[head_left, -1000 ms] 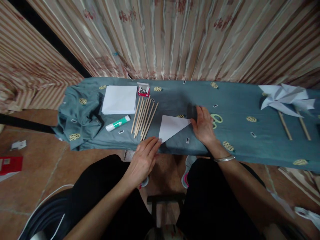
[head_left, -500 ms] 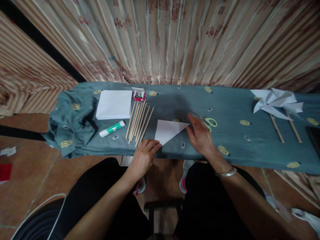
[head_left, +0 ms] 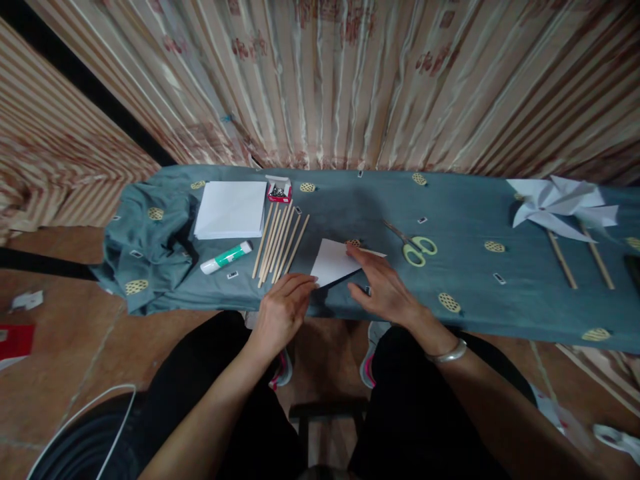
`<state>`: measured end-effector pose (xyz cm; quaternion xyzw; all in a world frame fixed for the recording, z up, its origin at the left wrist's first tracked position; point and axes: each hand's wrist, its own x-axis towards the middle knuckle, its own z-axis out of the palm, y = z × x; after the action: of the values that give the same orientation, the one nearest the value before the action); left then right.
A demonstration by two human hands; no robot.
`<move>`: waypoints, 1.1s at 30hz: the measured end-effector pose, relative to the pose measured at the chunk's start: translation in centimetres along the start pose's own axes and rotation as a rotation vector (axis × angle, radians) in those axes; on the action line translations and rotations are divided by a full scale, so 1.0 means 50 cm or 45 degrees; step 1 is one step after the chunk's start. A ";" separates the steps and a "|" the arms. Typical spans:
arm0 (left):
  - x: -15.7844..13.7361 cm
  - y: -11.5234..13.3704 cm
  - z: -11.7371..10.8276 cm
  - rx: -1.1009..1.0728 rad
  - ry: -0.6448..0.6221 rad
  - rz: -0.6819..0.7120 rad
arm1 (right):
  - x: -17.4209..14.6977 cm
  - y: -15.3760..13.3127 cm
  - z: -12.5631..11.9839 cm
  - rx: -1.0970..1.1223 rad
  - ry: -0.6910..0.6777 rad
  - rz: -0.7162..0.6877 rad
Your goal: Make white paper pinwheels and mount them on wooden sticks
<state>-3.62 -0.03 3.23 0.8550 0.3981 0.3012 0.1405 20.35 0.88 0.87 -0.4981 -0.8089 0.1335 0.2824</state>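
Observation:
A white sheet of paper folded into a triangle lies at the middle of the cloth-covered table, its narrow tip pointing right. My left hand pinches its near left corner between thumb and fingers. My right hand has its fingers apart, with the fingertips on the paper's far edge and the thumb off to the near side. Green-handled scissors lie just beyond my right hand, blades toward the upper left. Several thin wooden sticks lie beside my left hand.
A stack of white paper, a small red box of metal pins and a glue stick are on the left. Two white paper pinwheels on sticks lie at the right. A pleated curtain hangs behind the table.
My right hand has moved left from the paper's tip onto its far edge, leaving the scissors uncovered. My left hand still grips the corner, and the paper's near edge appears slightly raised.

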 end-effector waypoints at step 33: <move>0.079 0.026 0.104 -0.124 -0.292 -0.112 | -0.071 0.011 -0.021 1.035 0.337 0.842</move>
<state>2.40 2.18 1.38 0.8578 0.4014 0.2141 0.2393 22.60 -2.03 0.31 -0.5892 -0.4498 0.4536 0.4947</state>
